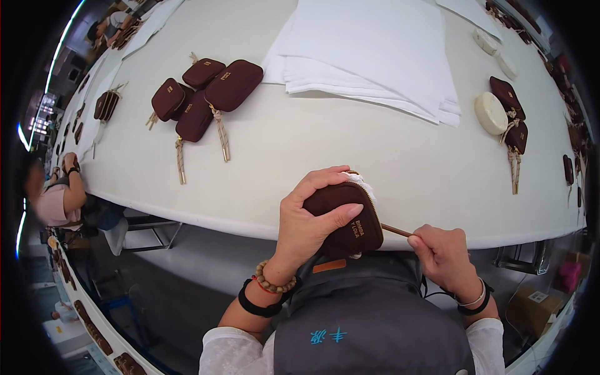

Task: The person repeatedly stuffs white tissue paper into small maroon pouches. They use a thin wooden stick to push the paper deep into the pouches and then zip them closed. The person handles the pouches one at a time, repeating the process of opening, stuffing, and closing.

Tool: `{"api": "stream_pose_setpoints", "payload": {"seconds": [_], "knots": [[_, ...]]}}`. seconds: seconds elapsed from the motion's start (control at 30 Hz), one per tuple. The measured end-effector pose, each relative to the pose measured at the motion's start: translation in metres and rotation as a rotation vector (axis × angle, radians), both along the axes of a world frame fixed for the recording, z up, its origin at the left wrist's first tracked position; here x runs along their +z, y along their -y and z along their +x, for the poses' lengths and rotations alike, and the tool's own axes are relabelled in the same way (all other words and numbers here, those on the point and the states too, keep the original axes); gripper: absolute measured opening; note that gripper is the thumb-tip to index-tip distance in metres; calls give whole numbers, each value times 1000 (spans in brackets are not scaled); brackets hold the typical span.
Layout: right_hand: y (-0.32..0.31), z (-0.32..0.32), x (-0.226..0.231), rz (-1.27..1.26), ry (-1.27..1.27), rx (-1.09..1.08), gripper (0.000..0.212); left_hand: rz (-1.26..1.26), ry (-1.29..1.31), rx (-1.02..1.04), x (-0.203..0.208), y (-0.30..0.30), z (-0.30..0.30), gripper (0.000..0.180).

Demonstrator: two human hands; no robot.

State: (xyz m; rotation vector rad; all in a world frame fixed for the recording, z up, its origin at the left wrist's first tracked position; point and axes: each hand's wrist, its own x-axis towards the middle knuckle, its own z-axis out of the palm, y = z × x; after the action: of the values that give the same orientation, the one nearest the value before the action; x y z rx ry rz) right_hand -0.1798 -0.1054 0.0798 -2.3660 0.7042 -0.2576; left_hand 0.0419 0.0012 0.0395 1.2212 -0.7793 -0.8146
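Observation:
My left hand (315, 215) grips a small dark burgundy zip pouch (337, 236) above the table's near edge, thumb across its front and fingers over its top. White filling, paper or cloth, (362, 185) shows at the pouch's zipped edge, which looks partly open. My right hand (442, 255) is closed around a thin brown rod-like piece (396, 230) that runs to the zip side of the pouch. Whether it is a tool or a pull of the pouch I cannot tell. Its far end is hidden at the pouch's edge.
Several burgundy pouches (195, 117) with beige cord tassels lie at the left. White sheets (369, 56) are stacked at the far middle. At the right, a cream round object (491, 113) sits beside more pouches (507, 95). A person (59, 201) works at the table's left side.

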Motion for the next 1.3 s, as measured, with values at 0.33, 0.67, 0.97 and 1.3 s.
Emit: {"api": "stream_pose_setpoints", "payload": {"seconds": [0.33,0.67,0.97,1.3], "knots": [[-2,4,-29,655,252,-106,34,-27,-242,-98,8,6,-11,79],[26,-9,-9,121,27,-140,26,49,-249,38,6,3,3,83],[11,11,-16,-51,54,-32,23,32,-54,34,4,5,8,60],[25,-13,-17,144,96,-62,24,64,-492,-42,17,-4,15,66]]}}
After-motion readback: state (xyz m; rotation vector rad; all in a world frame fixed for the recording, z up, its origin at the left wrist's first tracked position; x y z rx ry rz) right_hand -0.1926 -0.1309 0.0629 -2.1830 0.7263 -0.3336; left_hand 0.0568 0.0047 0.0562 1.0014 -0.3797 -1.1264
